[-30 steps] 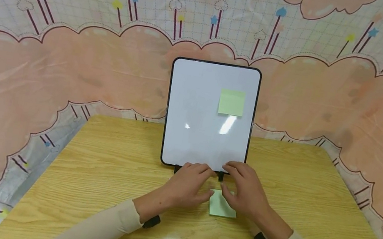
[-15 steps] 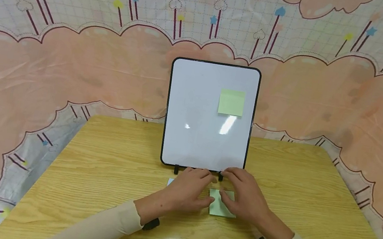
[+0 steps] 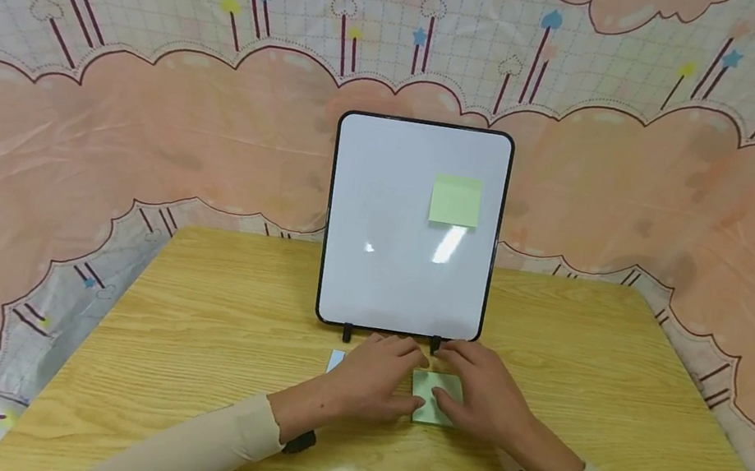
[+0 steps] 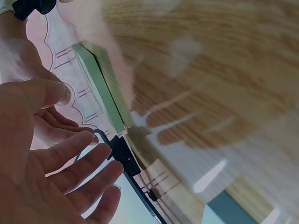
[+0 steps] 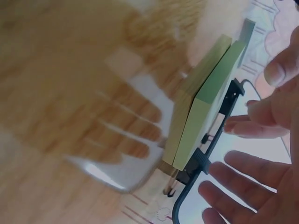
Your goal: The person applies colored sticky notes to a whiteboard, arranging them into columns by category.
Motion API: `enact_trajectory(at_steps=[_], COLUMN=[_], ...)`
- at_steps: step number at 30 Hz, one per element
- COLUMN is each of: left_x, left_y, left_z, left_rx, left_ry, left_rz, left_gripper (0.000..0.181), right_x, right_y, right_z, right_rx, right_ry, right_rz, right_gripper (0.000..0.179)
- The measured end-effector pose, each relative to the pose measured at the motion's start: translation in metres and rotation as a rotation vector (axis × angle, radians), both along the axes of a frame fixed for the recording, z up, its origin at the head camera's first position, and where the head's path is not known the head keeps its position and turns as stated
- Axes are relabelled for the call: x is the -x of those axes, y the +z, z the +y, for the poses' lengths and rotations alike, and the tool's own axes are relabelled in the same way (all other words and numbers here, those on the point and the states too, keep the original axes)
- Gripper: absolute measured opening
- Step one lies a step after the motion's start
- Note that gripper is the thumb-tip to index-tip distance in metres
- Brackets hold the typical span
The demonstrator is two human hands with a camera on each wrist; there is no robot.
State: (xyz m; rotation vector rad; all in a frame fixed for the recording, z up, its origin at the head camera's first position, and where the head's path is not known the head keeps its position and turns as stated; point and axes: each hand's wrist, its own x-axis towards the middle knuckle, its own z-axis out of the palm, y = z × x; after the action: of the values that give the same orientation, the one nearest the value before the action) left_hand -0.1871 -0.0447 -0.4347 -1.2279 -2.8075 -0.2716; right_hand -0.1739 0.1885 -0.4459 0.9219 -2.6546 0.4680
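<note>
Left hand [image 3: 378,379] and right hand [image 3: 491,396] face each other above the green pad [image 3: 431,382], fingers loosely spread.

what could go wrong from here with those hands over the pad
The green sticky pad lies flat on the table with neither hand gripping it, so it might slide if nudged.

The right hand has its fingertips close to the whiteboard's right foot in the head view; a careless reach could jolt the board.

The left hand partly hides the light-blue pad, which it might brush if it shifts left.
</note>
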Motion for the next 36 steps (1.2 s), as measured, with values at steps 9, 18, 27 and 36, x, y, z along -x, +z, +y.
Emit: enact_trajectory(at_steps=[9, 18, 27, 36], left_x=[0.0, 0.001, 0.001, 0.0], left_y=[-0.003, -0.004, -0.007, -0.006], left_z=[0.002, 0.003, 0.004, 0.006], left_rx=[0.04, 0.055, 0.048, 0.05], left_ry=[-0.007, -0.008, -0.013, -0.018], left_rz=[-0.024, -0.028, -0.04, -0.054], left_gripper=[0.052, 0.054, 0.054, 0.059], right_x=[0.0, 0.0, -0.002, -0.002], right_y=[-0.002, -0.004, -0.003, 0.0], right_z=[0.004, 0.007, 0.01, 0.013], right_rx=[-0.033, -0.067, -0.095, -0.115], right_ry=[0.064, 0.093, 0.112, 0.132], right_rz=[-0.042, -0.087, -0.153, -0.199], right_gripper=[0.042, 0.049, 0.06, 0.064])
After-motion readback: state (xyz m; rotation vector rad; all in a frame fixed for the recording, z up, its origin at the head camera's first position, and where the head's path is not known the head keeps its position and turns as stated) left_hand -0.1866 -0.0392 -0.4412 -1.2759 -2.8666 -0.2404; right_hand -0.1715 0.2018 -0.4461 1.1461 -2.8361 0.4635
